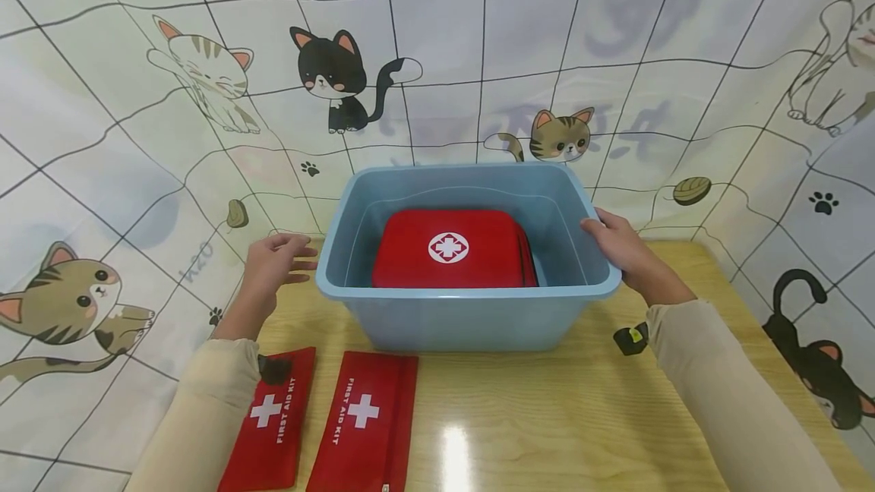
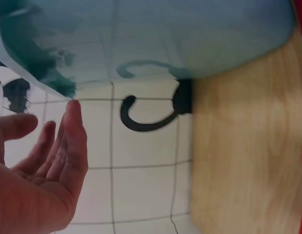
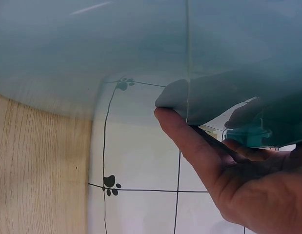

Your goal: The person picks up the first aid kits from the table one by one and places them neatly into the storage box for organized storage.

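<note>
A light blue plastic tub [image 1: 465, 321] stands on the wooden table near the back wall. Inside it lies a red first aid bag [image 1: 403, 260] with a round white cross emblem. My right hand [image 1: 618, 249] grips the tub's right rim, thumb over the edge and fingers under it, as the right wrist view [image 3: 204, 165] also has it. At the left end, my left hand [image 1: 273, 260] is held beside the rim with its fingers extended. In the left wrist view the left fingertips are very near the rim; whether they touch it I cannot tell.
Two flat red first aid pouches, one left [image 1: 294, 401] and one right [image 1: 394, 416], lie on the table [image 1: 519, 416] at the front left. The left sleeve partly covers the left pouch. A wall covering [image 1: 437, 82] with cat drawings surrounds the table's back and sides.
</note>
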The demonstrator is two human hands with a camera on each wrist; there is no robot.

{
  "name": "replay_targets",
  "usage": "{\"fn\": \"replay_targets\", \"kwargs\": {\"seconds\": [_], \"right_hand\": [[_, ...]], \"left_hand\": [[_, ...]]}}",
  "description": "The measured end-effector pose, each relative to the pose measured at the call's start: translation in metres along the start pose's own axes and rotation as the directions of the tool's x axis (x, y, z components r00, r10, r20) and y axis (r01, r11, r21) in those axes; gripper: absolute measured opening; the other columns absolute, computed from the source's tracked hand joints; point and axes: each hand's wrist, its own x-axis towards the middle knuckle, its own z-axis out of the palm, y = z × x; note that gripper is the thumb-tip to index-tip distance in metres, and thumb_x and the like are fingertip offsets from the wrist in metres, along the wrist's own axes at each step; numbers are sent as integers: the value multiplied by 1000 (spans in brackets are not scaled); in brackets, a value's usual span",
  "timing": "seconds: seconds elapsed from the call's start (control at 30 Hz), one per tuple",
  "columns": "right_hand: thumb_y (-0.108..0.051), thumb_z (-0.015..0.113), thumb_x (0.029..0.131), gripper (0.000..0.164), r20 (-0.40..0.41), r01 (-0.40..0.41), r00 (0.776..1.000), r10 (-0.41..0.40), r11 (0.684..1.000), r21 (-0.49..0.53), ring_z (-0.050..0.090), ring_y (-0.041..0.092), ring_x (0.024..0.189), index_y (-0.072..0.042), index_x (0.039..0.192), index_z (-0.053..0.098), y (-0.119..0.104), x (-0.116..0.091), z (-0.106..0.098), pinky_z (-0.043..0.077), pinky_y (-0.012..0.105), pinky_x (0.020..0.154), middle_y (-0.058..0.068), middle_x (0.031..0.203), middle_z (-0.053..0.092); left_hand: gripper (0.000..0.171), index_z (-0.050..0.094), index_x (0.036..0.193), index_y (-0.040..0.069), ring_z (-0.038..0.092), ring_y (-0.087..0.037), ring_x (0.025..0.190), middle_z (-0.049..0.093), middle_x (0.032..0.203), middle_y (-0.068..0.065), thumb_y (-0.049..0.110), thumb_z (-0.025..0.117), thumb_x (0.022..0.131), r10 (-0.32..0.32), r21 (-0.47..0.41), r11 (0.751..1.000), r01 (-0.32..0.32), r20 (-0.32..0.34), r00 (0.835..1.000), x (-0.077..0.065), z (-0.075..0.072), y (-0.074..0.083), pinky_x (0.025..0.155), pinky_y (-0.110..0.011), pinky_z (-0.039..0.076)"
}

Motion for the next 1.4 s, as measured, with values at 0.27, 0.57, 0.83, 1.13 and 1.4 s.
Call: {"fn": "replay_targets", "kwargs": {"seconds": [0.27,0.57,0.83,1.13,1.4], "right_hand": [[-32,27,108,59,5,1,1000,-1,1000,3,35,52,137,-11,161,11,1,1,0,34,68,105,30,155,28],[-31,27,108,58,5,-5,1000,5,1000,3,34,52,138,-11,161,10,2,2,0,34,68,105,29,156,27],[-31,27,108,58,-1,-4,1000,4,1000,2,35,52,137,-12,161,10,3,3,-1,34,68,105,30,156,27],[-31,28,108,59,0,-4,1000,4,1000,12,35,52,138,-11,161,11,1,1,0,34,68,104,30,156,27],[-31,27,108,59,3,-7,1000,7,1000,7,34,52,138,-11,161,10,2,1,-1,33,69,105,30,156,27]], "left_hand": [[51,49,139,-7,72,-28,96,64,122,-28,28,56,102,-33,180,984,2,167,985,9,-14,-41,79,-35,60],[53,49,137,-8,66,-40,104,61,125,-31,25,63,98,-115,414,910,-17,293,949,14,-25,-76,84,-48,58],[54,59,131,-5,61,-45,109,61,125,-30,30,71,91,-173,628,772,-95,352,920,13,-30,-95,89,-57,52],[55,61,129,-3,60,-41,108,63,121,-26,31,74,88,-222,672,734,-94,369,903,6,-35,-103,90,-58,51],[62,60,132,-1,64,-35,104,64,120,-22,31,80,83,-271,670,740,-62,382,884,1,-35,-110,86,-51,55]]}}
